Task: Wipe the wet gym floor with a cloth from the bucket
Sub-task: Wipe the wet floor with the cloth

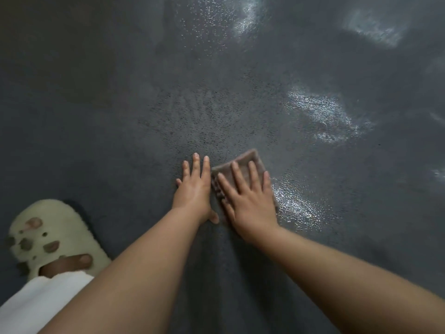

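A folded brown-grey cloth lies flat on the dark speckled gym floor. My right hand presses on it with straight, spread fingers and covers most of it. My left hand lies flat on the bare floor just left of the cloth, fingers straight, touching the cloth's left edge or very close to it. Wet patches glisten on the floor to the right of the cloth and farther out. No bucket is in view.
My left foot in a pale green slipper stands on the floor at the lower left, with a white trouser leg below it. More shiny wet patches lie at the top and right of the floor.
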The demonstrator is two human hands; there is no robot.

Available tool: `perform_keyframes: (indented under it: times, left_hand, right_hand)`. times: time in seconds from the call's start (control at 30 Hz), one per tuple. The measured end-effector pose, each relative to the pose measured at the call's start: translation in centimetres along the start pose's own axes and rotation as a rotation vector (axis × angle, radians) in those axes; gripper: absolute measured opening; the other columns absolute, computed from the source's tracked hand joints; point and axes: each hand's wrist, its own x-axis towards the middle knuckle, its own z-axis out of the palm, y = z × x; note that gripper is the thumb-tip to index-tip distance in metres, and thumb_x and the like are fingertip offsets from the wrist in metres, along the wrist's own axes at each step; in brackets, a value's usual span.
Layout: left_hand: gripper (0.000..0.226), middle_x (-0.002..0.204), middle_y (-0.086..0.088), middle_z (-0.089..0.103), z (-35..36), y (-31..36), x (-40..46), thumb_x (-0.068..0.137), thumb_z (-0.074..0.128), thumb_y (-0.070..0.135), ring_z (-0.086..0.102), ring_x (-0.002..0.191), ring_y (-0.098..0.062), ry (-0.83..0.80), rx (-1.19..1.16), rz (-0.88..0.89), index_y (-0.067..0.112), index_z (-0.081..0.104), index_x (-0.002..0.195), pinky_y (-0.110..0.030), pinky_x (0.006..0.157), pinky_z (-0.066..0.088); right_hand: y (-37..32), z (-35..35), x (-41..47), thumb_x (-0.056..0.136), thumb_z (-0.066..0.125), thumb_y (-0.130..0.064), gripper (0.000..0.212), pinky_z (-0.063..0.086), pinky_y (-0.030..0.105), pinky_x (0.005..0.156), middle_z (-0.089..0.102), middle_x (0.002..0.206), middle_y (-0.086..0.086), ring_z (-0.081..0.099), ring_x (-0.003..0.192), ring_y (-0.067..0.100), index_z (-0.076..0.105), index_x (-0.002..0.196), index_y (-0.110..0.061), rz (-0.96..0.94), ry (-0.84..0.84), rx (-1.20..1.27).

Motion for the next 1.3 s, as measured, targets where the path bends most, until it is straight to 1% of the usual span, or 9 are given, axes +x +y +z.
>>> perform_keyframes:
  times: [0.27,0.37,0.47,0.57,0.8,1.0,1.07,1.2,1.3]
  left_hand:
    - [0.144,0.154,-0.005,-0.028,-0.1,0.0,-0.3,0.054,0.088,0.041,-0.017,0.144,-0.028,0.015,-0.013,0.002,0.009,-0.017,0.148,-0.046,0.115,0.013]
    - [0.145,0.153,-0.004,-0.029,-0.1,0.1,-0.3,0.054,0.088,0.042,-0.018,0.143,-0.028,0.003,-0.017,0.000,0.009,-0.019,0.147,-0.046,0.116,0.011]
    - [0.144,0.153,-0.004,-0.031,-0.2,0.0,-0.3,0.055,0.087,0.041,-0.019,0.143,-0.028,-0.006,-0.028,0.002,0.010,-0.020,0.147,-0.045,0.116,0.009]
    - [0.145,0.152,-0.004,-0.031,-0.2,0.1,-0.2,0.056,0.087,0.041,-0.019,0.143,-0.029,-0.008,-0.021,-0.003,0.009,-0.022,0.146,-0.046,0.116,0.010]
    - [0.145,0.153,-0.006,-0.030,0.0,0.3,0.0,0.056,0.087,0.040,-0.018,0.143,-0.032,-0.012,-0.012,-0.022,0.009,-0.022,0.146,-0.047,0.116,0.010]
    - [0.144,0.154,-0.007,-0.026,-0.2,0.5,-0.2,0.056,0.088,0.040,-0.016,0.143,-0.032,-0.010,-0.007,-0.029,0.008,-0.020,0.147,-0.049,0.115,0.013]
    - [0.143,0.155,-0.007,-0.025,-0.3,0.6,-0.1,0.056,0.088,0.038,-0.016,0.144,-0.033,-0.016,-0.008,-0.026,0.008,-0.019,0.147,-0.049,0.115,0.014]
    - [0.121,0.155,-0.006,-0.024,0.1,0.1,0.1,0.075,0.077,0.035,-0.013,0.144,-0.031,0.042,0.002,0.011,0.009,-0.016,0.148,-0.046,0.114,0.018]
    - [0.120,0.156,-0.006,-0.022,0.3,-0.4,0.2,0.075,0.075,0.041,-0.012,0.145,-0.029,0.049,0.034,0.051,0.009,-0.015,0.148,-0.042,0.114,0.020]
  right_hand:
    - [3.6,-0.2,0.3,0.087,0.033,-0.049,0.053,0.021,0.048,0.108,0.046,0.143,0.005,0.041,0.133,0.035,0.051,0.135,-0.033,-0.211,-0.018,-0.084]
    - [5.8,-1.4,2.7,0.089,0.029,-0.049,0.055,0.023,0.046,0.112,0.045,0.144,0.007,0.040,0.133,0.034,0.049,0.136,-0.031,-0.114,0.015,-0.075]
    - [8.1,-2.8,5.2,0.089,0.010,-0.057,0.065,0.001,0.041,0.115,0.017,0.158,0.002,0.009,0.146,0.029,0.023,0.148,-0.034,0.046,0.033,-0.041]
    - [9.9,-3.8,6.9,0.097,0.016,-0.054,0.057,-0.007,0.040,0.115,-0.004,0.159,0.000,-0.010,0.146,0.024,0.007,0.150,-0.035,0.240,0.036,-0.035]
    - [6.0,-3.4,6.5,0.100,0.023,-0.049,0.057,-0.013,0.043,0.114,-0.012,0.159,0.002,-0.015,0.145,0.027,0.001,0.151,-0.035,0.531,0.051,0.105]
    - [1.6,-2.3,4.6,0.099,0.024,-0.048,0.061,-0.012,0.046,0.113,-0.016,0.158,0.005,-0.016,0.144,0.030,-0.004,0.150,-0.033,0.574,-0.005,0.151]
    - [-0.5,-1.5,4.0,0.099,0.028,-0.047,0.060,-0.010,0.048,0.114,-0.009,0.159,0.007,-0.010,0.145,0.033,0.003,0.151,-0.032,0.547,-0.004,0.171]
    - [-3.6,0.2,2.5,0.084,0.037,-0.046,0.058,0.010,0.049,0.109,0.040,0.147,0.014,0.034,0.135,0.039,0.048,0.137,-0.028,0.436,0.075,0.106]
    - [-3.8,0.5,2.1,0.082,0.034,-0.046,0.058,0.016,0.049,0.106,0.048,0.141,0.014,0.037,0.132,0.038,0.054,0.132,-0.028,0.358,0.083,0.067]
